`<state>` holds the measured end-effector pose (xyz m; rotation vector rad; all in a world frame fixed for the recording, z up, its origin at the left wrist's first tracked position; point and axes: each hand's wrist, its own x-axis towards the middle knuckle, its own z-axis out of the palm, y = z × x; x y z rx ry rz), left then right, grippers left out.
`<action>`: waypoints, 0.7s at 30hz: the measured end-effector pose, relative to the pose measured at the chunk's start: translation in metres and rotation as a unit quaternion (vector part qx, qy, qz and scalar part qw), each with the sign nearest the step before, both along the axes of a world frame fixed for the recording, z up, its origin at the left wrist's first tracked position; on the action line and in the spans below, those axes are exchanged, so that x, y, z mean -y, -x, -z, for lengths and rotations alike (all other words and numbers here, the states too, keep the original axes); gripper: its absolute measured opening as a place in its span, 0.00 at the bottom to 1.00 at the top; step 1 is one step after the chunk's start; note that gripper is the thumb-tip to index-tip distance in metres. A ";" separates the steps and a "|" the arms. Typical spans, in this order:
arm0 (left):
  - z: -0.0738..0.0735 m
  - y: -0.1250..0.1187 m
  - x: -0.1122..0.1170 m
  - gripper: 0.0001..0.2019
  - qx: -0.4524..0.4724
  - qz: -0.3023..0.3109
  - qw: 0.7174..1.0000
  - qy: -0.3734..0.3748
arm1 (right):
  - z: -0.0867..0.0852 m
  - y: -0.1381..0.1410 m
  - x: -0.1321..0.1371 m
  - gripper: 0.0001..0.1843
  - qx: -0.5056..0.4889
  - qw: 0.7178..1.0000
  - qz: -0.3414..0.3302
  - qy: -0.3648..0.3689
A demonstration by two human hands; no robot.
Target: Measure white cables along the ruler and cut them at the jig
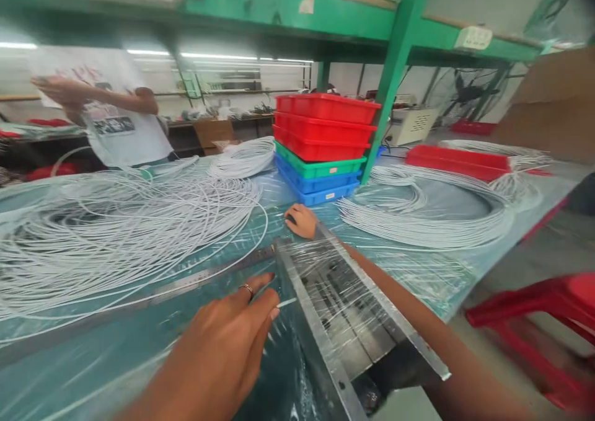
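My left hand (227,337), with a ring on one finger, is closed in a pinch on a thin white cable. A short white end sticks out past the fingertips towards a metal machine (346,309) wrapped in clear film. Beyond that machine, my right hand (303,221) has its fingers curled round a small dark thing that I cannot make out. The right forearm passes along the machine's right side. A long metal ruler (186,283) lies on the table left of the machine, with white cable strands running along it.
A big tangle of white cables (116,229) covers the left of the table; another coil (432,229) lies right. Stacked red, green and blue trays (325,142) stand by a green post (390,74). A red stool (548,309) is at right. A person (111,111) stands opposite.
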<state>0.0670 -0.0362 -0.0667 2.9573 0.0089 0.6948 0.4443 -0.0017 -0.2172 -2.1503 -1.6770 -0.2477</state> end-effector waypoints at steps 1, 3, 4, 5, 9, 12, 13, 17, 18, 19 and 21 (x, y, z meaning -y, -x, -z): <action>0.001 -0.001 0.001 0.26 0.015 0.009 1.000 -0.003 | 0.000 -0.001 0.000 0.13 0.000 1.000 -0.004 0.000; 0.002 -0.001 0.004 0.23 0.035 0.026 0.999 0.001 | 0.001 -0.004 -0.001 0.13 0.000 1.000 -0.015 0.000; 0.002 -0.001 0.005 0.22 0.044 0.033 0.998 0.004 | 0.002 -0.006 -0.001 0.12 0.000 1.000 -0.019 -0.001; 0.001 -0.001 0.006 0.21 0.052 0.035 0.998 0.008 | 0.003 -0.007 -0.002 0.12 0.000 1.000 -0.023 -0.001; 0.001 -0.003 0.010 0.17 0.075 0.034 0.996 0.027 | 0.007 -0.011 -0.002 0.11 0.001 0.999 -0.032 -0.017; 0.005 -0.003 0.012 0.19 0.062 0.044 0.996 0.038 | 0.007 -0.011 -0.002 0.12 0.003 0.999 -0.034 -0.028; 0.006 -0.003 0.012 0.20 0.053 0.046 0.997 0.041 | 0.007 -0.010 -0.002 0.12 0.004 0.999 -0.034 -0.030; 0.015 -0.004 0.013 0.17 0.045 0.029 0.996 0.067 | 0.006 -0.009 -0.001 0.11 0.001 0.999 -0.030 -0.031; 0.017 -0.005 0.014 0.15 0.045 0.022 0.995 0.082 | 0.006 -0.008 -0.001 0.11 -0.001 0.999 -0.029 -0.030; 0.019 -0.006 0.014 0.14 0.052 0.017 0.994 0.097 | 0.006 -0.008 -0.001 0.11 -0.002 0.999 -0.028 -0.029; 0.022 -0.007 0.015 0.13 0.064 0.012 0.990 0.127 | 0.005 -0.008 0.000 0.12 -0.005 0.999 -0.026 -0.026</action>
